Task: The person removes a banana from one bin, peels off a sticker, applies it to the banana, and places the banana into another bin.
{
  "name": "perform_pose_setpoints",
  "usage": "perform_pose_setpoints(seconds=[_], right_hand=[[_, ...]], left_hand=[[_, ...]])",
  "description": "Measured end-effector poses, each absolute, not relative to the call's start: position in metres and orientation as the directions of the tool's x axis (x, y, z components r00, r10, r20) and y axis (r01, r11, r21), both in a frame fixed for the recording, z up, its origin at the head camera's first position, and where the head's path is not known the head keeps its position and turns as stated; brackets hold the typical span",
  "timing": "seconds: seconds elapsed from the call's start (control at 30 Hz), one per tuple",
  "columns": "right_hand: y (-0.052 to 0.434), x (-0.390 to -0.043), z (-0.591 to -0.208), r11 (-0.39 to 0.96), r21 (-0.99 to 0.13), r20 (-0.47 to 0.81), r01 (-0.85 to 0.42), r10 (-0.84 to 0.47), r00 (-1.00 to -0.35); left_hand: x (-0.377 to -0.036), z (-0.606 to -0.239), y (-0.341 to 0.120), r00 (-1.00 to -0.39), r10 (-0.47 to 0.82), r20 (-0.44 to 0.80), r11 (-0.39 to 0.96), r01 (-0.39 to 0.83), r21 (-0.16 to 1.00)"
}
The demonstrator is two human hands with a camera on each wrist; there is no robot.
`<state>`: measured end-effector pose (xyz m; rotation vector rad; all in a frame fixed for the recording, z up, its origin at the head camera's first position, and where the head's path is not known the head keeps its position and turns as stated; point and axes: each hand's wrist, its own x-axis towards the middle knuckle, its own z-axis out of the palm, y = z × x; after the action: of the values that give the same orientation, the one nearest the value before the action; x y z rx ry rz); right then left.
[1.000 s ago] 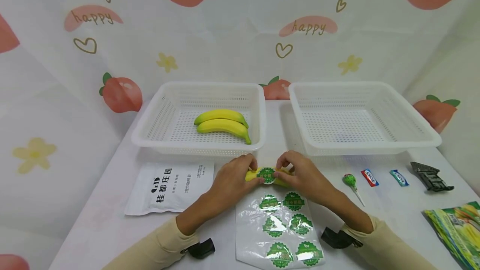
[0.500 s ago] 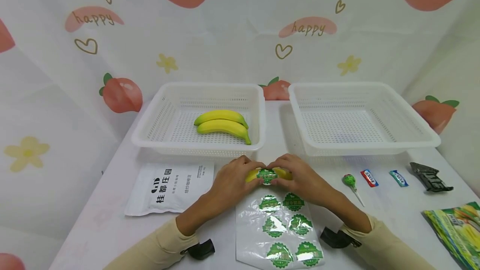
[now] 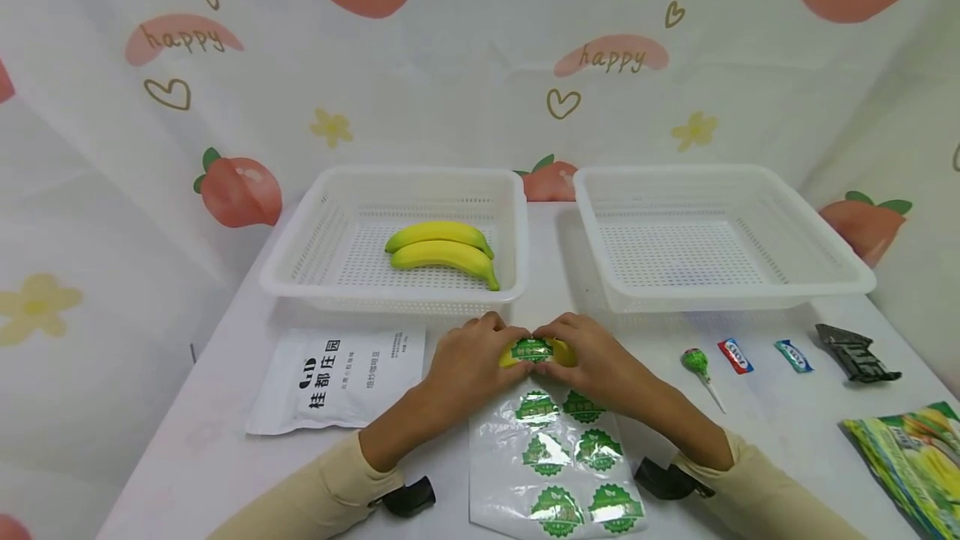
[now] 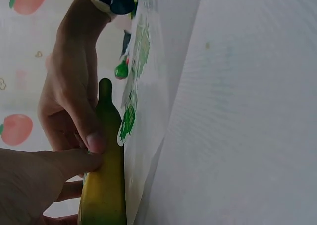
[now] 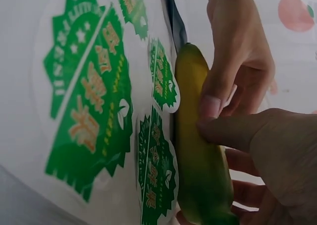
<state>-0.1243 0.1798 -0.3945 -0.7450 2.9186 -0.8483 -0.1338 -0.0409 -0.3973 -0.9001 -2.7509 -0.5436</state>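
Observation:
A yellow banana [image 3: 564, 354] with a green round sticker [image 3: 531, 349] on it lies across the top of a sticker sheet [image 3: 498, 457]. My left hand [image 3: 467, 363] grips its left part and my right hand [image 3: 600, 361] its right part. Thumbs meet at the sticker's lower edge, and the fingers curl over the far side. In the left wrist view the banana [image 4: 111, 185] shows its narrow stem end pointing up. The right wrist view shows both thumbs pressed on the banana [image 5: 193, 165]; the sticker on it is hidden there.
Two bananas [image 3: 442, 255] lie in the left white basket [image 3: 393, 300]; the right basket [image 3: 742, 298] stands beside it. A white pouch [image 3: 341, 382] lies at left. At right are a lollipop [image 3: 696, 361], two small candies [image 3: 735, 356], a black wrapper [image 3: 857, 354] and a colourful packet [image 3: 911, 465].
The right fingers have come in from apart to meet the left ones over the banana. Both thumbs have closed together at the sticker, which now looks flatter and tilted away.

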Motion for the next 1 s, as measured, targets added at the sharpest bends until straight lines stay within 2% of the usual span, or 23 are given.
perform_pose_setpoints(seconds=[0.3, 0.67, 0.8, 1.0], right_hand=[[0.178, -0.124, -0.391, 0.738, -0.514, 0.085, -0.437, -0.463, -0.882], [0.187, -0.124, -0.387, 0.726, -0.513, 0.071, -0.457, -0.495, -0.866], [0.196, -0.124, -0.379, 0.734, -0.520, 0.013, -0.437, -0.504, -0.864], [0.210, -0.127, -0.370, 0.726, -0.595, -0.098, -0.346, -0.493, -0.865]], left_hand=[[-0.132, -0.399, -0.042, -0.771, 0.549, 0.321, 0.748, 0.625, 0.223], [-0.135, -0.397, -0.045, -0.762, 0.557, 0.331, 0.710, 0.643, 0.286], [-0.136, -0.394, -0.046, -0.763, 0.553, 0.336, 0.705, 0.643, 0.299], [-0.135, -0.393, -0.045, -0.764, 0.555, 0.330, 0.707, 0.642, 0.298]])
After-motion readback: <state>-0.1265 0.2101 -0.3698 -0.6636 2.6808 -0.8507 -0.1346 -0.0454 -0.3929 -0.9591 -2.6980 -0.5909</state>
